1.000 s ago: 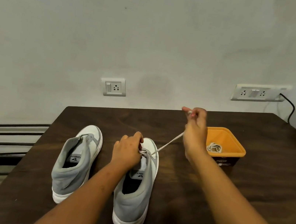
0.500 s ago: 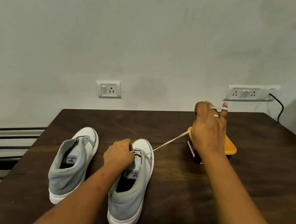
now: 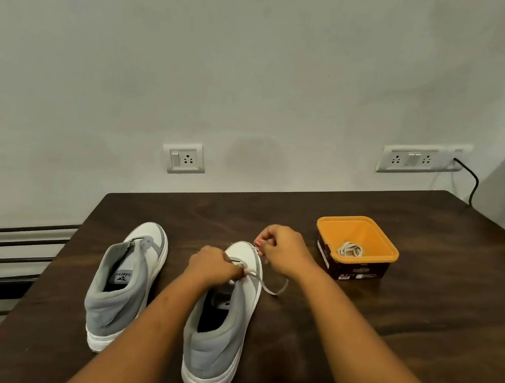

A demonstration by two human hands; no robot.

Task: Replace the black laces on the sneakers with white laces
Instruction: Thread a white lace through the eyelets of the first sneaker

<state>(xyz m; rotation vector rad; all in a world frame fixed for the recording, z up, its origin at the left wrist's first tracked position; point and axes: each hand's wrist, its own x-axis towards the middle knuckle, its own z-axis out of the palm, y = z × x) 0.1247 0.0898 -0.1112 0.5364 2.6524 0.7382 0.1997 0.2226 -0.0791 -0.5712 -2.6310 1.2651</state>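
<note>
Head – white lace (image 3: 266, 284) btwn both hands

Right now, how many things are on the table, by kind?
Sneakers: 2, left sneaker, right sneaker
Orange tub: 1
White laces: 2, coiled lace in the tub, threaded lace on the right sneaker
Total: 5

Two sneakers stand side by side on the table (image 3: 423, 317), the left sneaker (image 3: 125, 284) beside the right sneaker (image 3: 222, 329). A tub (image 3: 356, 246) sits farther right, with a coiled lace (image 3: 350, 249) inside.
</note>
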